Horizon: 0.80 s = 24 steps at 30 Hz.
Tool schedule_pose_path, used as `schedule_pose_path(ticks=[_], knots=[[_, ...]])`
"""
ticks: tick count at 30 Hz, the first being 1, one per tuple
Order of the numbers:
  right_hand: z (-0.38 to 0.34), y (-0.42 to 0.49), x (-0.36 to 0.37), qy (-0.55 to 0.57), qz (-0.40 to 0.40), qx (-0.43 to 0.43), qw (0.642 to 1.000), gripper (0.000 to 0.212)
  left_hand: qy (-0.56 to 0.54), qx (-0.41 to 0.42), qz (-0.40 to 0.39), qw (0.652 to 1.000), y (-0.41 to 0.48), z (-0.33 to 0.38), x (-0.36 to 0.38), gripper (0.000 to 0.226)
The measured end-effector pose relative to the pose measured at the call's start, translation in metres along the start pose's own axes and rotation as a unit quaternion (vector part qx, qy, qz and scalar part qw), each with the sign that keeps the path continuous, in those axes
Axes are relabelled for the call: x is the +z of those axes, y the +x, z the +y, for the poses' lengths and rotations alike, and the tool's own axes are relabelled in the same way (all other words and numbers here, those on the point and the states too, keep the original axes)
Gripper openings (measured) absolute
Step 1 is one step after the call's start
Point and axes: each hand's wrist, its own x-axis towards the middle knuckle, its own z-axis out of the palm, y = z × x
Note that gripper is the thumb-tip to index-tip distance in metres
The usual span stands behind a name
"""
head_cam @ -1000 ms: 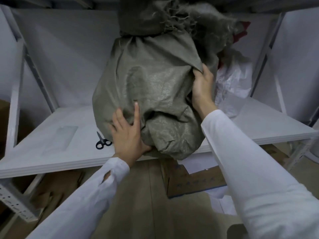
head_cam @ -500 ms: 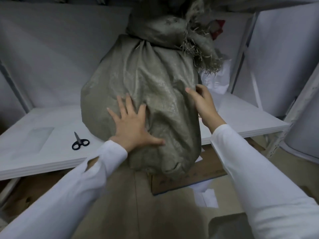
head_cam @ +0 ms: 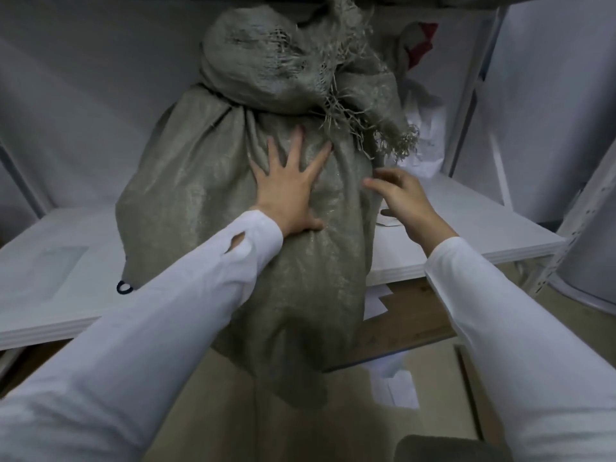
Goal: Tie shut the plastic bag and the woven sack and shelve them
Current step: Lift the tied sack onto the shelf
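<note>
Where the view begins, at its lower edge, two white sleeves (head_cam: pixel 140 345) reach forward over a floor strewn with a flattened piece of cardboard (head_cam: pixel 403 325) and loose paper sheets (head_cam: pixel 396 388). The grey-green woven sack (head_cam: pixel 200 201) occupies the centre: its lower end hangs past the front edge of the white shelf (head_cam: pixel 473 235), while the rest of its bulk rests on the shelf board. At the sack's left corner one dark handle loop of a pair of scissors (head_cam: pixel 124 287) shows on the board; the remainder is hidden beneath the fabric. The left hand (head_cam: pixel 290 195) lies flat on the upper face of the sack, its grip fully open, fingers spread and straight, palm pressed to the weave, enclosing nothing. The right hand (head_cam: pixel 405 198) is held just beside the sack's right flank, its grip likewise open, fingers loosely extended and holding nothing; whether the fingertips touch the fabric cannot be told. Beyond the hands the sack's neck is gathered and knotted, with frayed fibres trailing to the right of the knot. Behind and to the right of the knot stands the white plastic bag (head_cam: pixel 425 135), on the same shelf, partly hidden by the sack, with a red patch (head_cam: pixel 423 45) showing above it.
</note>
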Motion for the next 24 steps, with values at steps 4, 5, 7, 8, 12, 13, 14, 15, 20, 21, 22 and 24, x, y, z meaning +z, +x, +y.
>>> schedule_pose_path(ticks=[4, 5, 7, 8, 12, 13, 14, 15, 20, 21, 22, 24], knots=[[0.016, 0.039, -0.012, -0.076, 0.082, 0.004, 0.994, 0.057, 0.007, 0.019, 0.005, 1.000, 0.025, 0.001, 0.014, 0.130], [0.021, 0.050, -0.014, -0.097, 0.096, 0.008, 0.991, 0.060, 0.012, 0.021, 0.005, 1.000, 0.031, 0.003, 0.015, 0.130], [0.032, 0.074, -0.017, -0.140, 0.114, 0.019, 0.983, 0.068, 0.016, 0.020, 0.005, 1.000, 0.043, 0.005, 0.020, 0.131], [0.038, 0.085, -0.017, -0.155, 0.121, 0.026, 0.980, 0.070, 0.015, 0.017, 0.005, 1.000, 0.048, 0.006, 0.022, 0.131], [0.060, 0.123, -0.015, -0.185, 0.127, 0.056, 0.973, 0.069, 0.016, 0.009, 0.003, 1.000, 0.065, 0.009, 0.029, 0.132], [0.065, 0.130, -0.014, -0.209, 0.118, 0.053, 0.969, 0.063, 0.015, 0.007, 0.001, 1.000, 0.068, 0.010, 0.030, 0.132], [0.069, 0.137, -0.013, -0.238, 0.101, 0.049, 0.965, 0.055, 0.015, 0.006, -0.002, 1.000, 0.071, 0.011, 0.031, 0.133], [0.072, 0.143, -0.012, -0.267, 0.080, 0.046, 0.959, 0.049, 0.014, 0.005, -0.004, 1.000, 0.074, 0.012, 0.032, 0.133], [0.080, 0.171, -0.015, -0.349, 0.004, 0.032, 0.937, 0.042, 0.013, 0.006, -0.011, 1.000, 0.078, 0.014, 0.036, 0.133], [0.082, 0.176, -0.016, -0.357, -0.013, 0.037, 0.933, 0.041, 0.012, 0.006, -0.012, 1.000, 0.078, 0.013, 0.037, 0.133], [0.085, 0.180, -0.017, -0.365, -0.024, 0.041, 0.930, 0.042, 0.012, 0.006, -0.013, 1.000, 0.078, 0.013, 0.037, 0.133], [0.090, 0.185, -0.018, -0.385, -0.025, 0.042, 0.922, 0.048, 0.013, 0.005, -0.014, 1.000, 0.078, 0.014, 0.037, 0.133]])
